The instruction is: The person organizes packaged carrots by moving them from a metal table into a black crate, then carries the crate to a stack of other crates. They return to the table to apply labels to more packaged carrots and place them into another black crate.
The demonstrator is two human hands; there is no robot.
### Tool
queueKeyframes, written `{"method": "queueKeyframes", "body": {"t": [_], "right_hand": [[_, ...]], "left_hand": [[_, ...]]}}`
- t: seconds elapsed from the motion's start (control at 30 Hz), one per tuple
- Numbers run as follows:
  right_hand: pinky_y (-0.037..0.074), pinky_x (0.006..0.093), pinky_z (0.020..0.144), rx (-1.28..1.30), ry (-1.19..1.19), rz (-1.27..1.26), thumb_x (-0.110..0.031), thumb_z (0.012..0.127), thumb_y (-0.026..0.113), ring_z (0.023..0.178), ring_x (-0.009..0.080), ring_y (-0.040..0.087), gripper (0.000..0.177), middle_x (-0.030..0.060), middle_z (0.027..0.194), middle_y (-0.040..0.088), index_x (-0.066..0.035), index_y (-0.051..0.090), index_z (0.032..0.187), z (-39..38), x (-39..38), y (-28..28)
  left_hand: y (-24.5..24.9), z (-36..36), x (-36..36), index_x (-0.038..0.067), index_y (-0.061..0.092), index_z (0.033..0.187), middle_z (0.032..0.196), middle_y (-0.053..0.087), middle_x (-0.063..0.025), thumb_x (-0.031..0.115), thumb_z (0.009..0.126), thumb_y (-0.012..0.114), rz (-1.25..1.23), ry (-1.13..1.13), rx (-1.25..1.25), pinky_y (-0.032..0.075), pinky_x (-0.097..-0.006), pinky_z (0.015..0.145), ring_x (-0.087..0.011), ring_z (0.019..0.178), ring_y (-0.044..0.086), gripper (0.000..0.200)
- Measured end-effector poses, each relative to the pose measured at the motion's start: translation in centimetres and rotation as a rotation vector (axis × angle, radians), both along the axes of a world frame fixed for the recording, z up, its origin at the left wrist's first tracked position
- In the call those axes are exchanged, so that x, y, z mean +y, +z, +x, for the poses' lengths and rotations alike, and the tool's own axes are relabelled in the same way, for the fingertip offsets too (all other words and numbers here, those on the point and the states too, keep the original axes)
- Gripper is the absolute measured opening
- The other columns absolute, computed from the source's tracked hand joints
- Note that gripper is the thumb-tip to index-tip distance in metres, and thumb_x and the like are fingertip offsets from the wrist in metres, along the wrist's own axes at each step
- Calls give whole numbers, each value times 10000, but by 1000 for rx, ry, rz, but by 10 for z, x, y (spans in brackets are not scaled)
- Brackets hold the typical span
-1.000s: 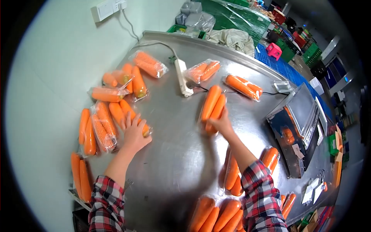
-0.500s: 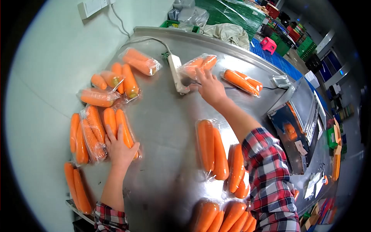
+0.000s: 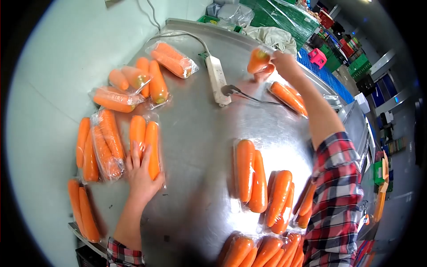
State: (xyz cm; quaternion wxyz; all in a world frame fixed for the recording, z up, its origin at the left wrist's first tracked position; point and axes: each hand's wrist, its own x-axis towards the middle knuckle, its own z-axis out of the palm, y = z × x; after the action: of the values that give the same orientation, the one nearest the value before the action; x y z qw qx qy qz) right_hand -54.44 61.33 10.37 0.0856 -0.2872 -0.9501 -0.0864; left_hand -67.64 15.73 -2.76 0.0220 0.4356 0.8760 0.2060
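Note:
My left hand rests with its fingers stretched out on a clear bag of two carrots on the left of the metal table. Beside it on the left lies another bagged pair. At the far side of the table, my right hand grips a bag of carrots by its end, raised and tilted off the surface. My right fingers are closed on the plastic and partly hidden. Just below that hand lies a bagged carrot pair.
A white power strip with a black plug and cord lies on the metal table. Several bagged carrots lie at the front right, more along the wall. A machine stands on the right, partly behind my arm.
My right hand has taken hold of the carrot bag beside the power strip and lifted it to the right. My left hand stays on its bag. The view has shifted slightly.

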Motion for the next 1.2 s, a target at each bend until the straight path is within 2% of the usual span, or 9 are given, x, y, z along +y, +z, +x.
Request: {"method": "queueKeyframes", "body": {"t": [0.23,0.5,0.6,0.67,0.73,0.83,0.9,1.07,1.2], "right_hand": [[558,259,574,212,-62,-1003,-156,867,513,680,182,662,258,136,841,654,43,587,1014,64,-103,130],[559,293,601,-129,85,-1829,-164,820,562,730,226,652,296,179,907,631,73,572,997,61,-191,-35],[542,309,679,-92,103,-1808,-198,828,568,779,209,644,340,160,938,634,51,555,1058,65,-160,-38],[497,309,789,271,330,-1367,-235,839,566,865,200,628,412,130,951,643,33,506,1146,78,-91,-60],[425,344,908,163,-181,-626,-281,751,665,1052,274,543,628,176,1140,560,13,418,1248,88,-32,-59],[298,409,1022,-96,-326,-30,-405,520,806,1266,401,291,1142,275,1350,302,-111,153,1410,133,60,-95],[334,435,985,-291,-421,-53,-426,461,823,1250,397,320,1213,281,1329,318,-228,111,1423,150,80,-106],[429,447,844,-196,-267,-117,-171,554,682,979,392,519,790,211,1018,561,-184,365,1278,151,47,-96],[459,465,781,-109,-338,-173,-275,598,639,898,420,557,855,264,994,570,-177,265,1361,192,53,-118]], "left_hand": [[6,73,-34,76,359,1332,1427,163,-221,194,673,614,66,-75,-100,221,-511,1029,-487,1244,201,716],[34,114,-39,103,391,1295,1393,277,-183,348,823,537,336,-117,-212,168,-527,1036,-428,1279,216,552],[45,125,-14,143,422,1282,1355,336,-182,462,784,566,-29,-406,-14,156,-568,1019,-417,1264,258,609],[24,125,-11,153,473,1245,1285,427,-157,518,725,601,-100,-412,116,140,-593,1009,-376,1237,328,648],[22,128,-11,119,493,1222,1253,465,-138,509,698,627,-94,-379,132,137,-580,1019,-354,1226,353,667],[21,127,-10,119,522,1194,1216,500,-135,571,715,585,-137,-392,150,140,-586,1014,-332,1202,390,661],[25,125,-8,120,536,1181,1214,503,-136,606,720,559,-194,-395,146,151,-580,1011,-323,1188,405,669],[25,123,-7,173,572,1153,1131,551,-126,573,711,592,-129,-351,71,188,-580,994,-277,1123,472,597],[26,122,-10,128,539,1181,1135,547,-107,544,705,624,-60,-349,32,194,-547,1009,-264,1107,483,638]]}}
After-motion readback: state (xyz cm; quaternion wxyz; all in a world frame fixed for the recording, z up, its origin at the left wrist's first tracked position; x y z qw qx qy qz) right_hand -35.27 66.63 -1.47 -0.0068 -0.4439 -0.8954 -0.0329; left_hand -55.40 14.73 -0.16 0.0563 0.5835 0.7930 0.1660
